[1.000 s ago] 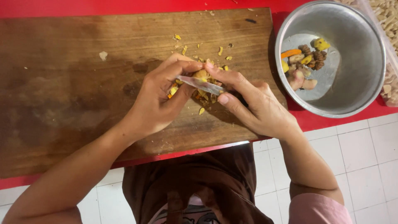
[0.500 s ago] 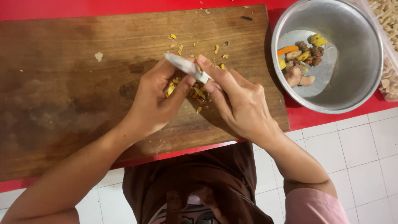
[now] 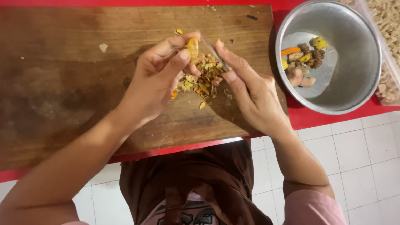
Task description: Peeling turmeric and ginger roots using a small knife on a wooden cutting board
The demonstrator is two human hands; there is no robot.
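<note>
My left hand [image 3: 156, 81] pinches a small yellow-orange root piece [image 3: 193, 46] between thumb and fingers, above a dark wooden cutting board [image 3: 62, 75]. My right hand [image 3: 250, 91] grips a small knife [image 3: 212, 49], its blade angled up toward the root piece. Below and between both hands lies a heap of brown and yellow peel scraps [image 3: 202, 79] on the board.
A steel bowl [image 3: 358, 83] at the right holds several peeled and unpeeled root pieces [image 3: 304, 58]. A clear container of pale roots [image 3: 387, 25] sits at the far right. The board rests on a red table [image 3: 316, 118]; white floor tiles lie below.
The knife blade has swung from lying across the root to pointing up and away. My left hand has turned the root piece upright, and more peel lies heaped under my hands.
</note>
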